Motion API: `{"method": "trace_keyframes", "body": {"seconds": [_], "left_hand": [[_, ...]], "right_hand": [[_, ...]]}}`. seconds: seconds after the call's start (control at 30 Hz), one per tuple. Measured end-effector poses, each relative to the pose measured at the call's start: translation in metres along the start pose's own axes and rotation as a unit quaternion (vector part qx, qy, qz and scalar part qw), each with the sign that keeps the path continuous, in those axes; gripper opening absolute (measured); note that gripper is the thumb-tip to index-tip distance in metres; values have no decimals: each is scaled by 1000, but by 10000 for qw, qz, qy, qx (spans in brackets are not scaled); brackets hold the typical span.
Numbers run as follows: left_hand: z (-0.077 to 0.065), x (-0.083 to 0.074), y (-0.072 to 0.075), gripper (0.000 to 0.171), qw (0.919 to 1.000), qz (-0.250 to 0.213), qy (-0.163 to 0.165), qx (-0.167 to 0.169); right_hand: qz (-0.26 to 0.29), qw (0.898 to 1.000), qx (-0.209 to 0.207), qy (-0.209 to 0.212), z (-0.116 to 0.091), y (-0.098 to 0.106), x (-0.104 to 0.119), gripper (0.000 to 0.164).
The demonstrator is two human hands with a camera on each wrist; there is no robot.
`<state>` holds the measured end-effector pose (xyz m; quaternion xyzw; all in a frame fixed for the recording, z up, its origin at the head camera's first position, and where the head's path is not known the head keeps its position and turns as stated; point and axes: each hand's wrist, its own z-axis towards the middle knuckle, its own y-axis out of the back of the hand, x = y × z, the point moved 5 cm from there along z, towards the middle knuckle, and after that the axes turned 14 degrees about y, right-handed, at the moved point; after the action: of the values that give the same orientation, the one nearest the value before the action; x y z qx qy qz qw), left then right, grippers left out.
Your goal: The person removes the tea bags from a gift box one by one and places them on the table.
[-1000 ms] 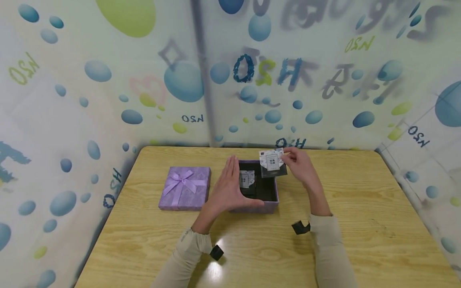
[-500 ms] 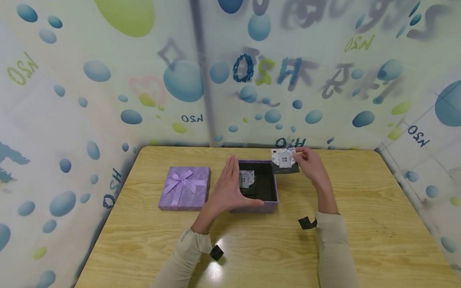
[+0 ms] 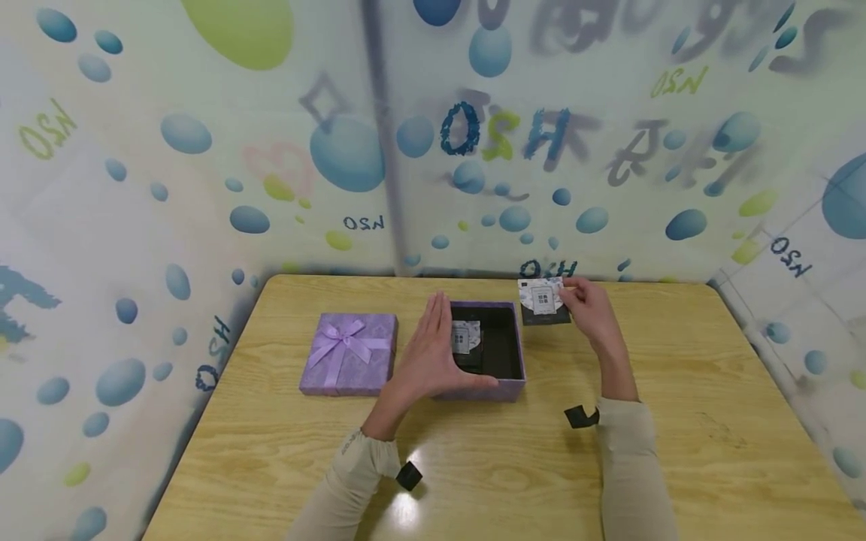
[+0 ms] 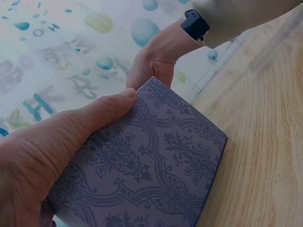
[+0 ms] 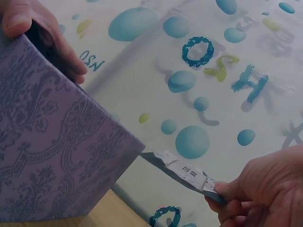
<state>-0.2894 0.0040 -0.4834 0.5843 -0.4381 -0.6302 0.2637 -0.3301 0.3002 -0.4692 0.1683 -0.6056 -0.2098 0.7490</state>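
Observation:
My right hand (image 3: pixel 591 309) pinches a flat square black-and-white packet (image 3: pixel 543 300) by its right edge. The packet hangs just beyond the back right corner of a lidless purple patterned box (image 3: pixel 512 390). Seen from the right wrist, the packet (image 5: pixel 184 172) is nearly edge-on, with thumb and fingertips at one end. My left hand (image 3: pixel 429 361) steadies the box, its straight fingers along the left side and its thumb along the front rim. Inside the dark interior lies a similar packet (image 3: pixel 465 336), partly hidden by the left hand.
Left of the box lies its purple lid (image 3: pixel 348 353) with a ribbon bow. Both stand on a wooden table (image 3: pixel 487 473), whose back edge meets a wall (image 3: pixel 582 173) printed with bubbles and letters. Black devices sit at both wrists.
The right hand has carried the packet rightward from above the box's back right corner to just outside it. The left hand and the box stay put.

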Motion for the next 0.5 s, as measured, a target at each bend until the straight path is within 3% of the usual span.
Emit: {"method": "trace_keyframes", "body": {"seconds": [0.33, 0.5], "left_hand": [[-1, -1, 0, 161, 10000, 8, -1, -10], [-1, 0, 0, 161, 10000, -11, 41, 50]], "right_hand": [[337, 9980, -166, -501, 1, -10, -28, 40], [198, 9974, -183, -661, 1, -18, -47, 40]]}}
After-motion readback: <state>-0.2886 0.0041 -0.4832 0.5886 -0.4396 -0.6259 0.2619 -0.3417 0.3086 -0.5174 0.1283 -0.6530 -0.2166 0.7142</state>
